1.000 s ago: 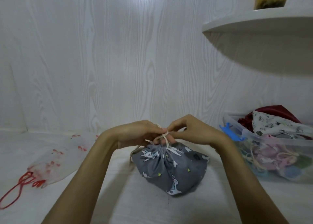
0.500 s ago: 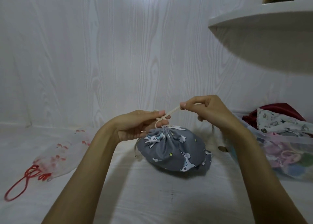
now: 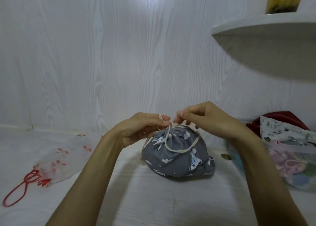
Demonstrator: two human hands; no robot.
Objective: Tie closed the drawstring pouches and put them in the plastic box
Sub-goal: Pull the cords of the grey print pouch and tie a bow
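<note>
- Far to my left lies a sheer white organza pouch with red print and a red drawstring [image 3: 51, 160], its mouth looking slack; it lies well apart from me, and I judge its cord loop could snag or trail off the white wood-grain surface [image 3: 130, 200] if I drag it in carelessly
- My left hand [image 3: 145, 130] has thumb and fingers curled round the cream cord [image 3: 177, 148] right at the gathered neck; if that pinch slackens, the first cross of the knot may loosen and the mouth reopen
- The grey cotton pouch printed with white unicorns and clouds [image 3: 179, 155] sits on the surface between my forearms, a loose loop of cord draped over its front; a pull on the wrong strand could tangle it
- My right hand [image 3: 205, 121] hovers with fingers bent above the neck; whether its fingertips actually hold the cord I cannot tell
- The clear plastic box [image 3: 282, 167] at my right already holds pouches heaped past its rim, so another may slide off
</note>
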